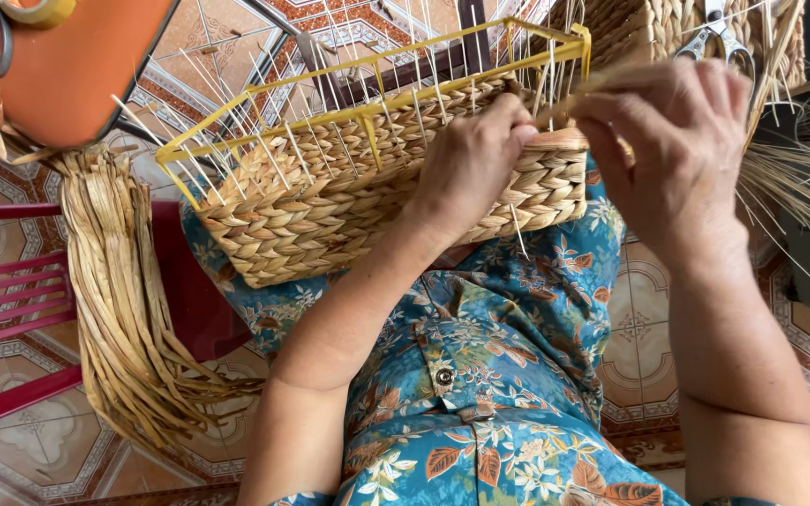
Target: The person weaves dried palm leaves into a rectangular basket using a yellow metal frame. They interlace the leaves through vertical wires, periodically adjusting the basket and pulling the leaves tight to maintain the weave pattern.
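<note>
**Weaving the rim of a half-made basket on our lap**

The rectangular woven basket (377, 187) lay tilted on our lap, on the blue flowered dress (489, 375). Its braided wall was finished only partly, and a yellow wire frame (367, 108) with many thin white spokes stood above the weave. A long bundle of dried straw (124, 309) hung at the side, over a red plastic chair (11, 309).

We judged that the thin spokes could bend or slip out of line if the strand was pulled too strongly, and the basket could slide from the lap because only one hand pressed it.

Our left hand (471, 159) rested on the upper edge of the basket, with fingers curled together against the weave. Our right hand (677, 141) was closed on a pale straw strand (602, 82), pinching it near the corner of the frame.
</note>
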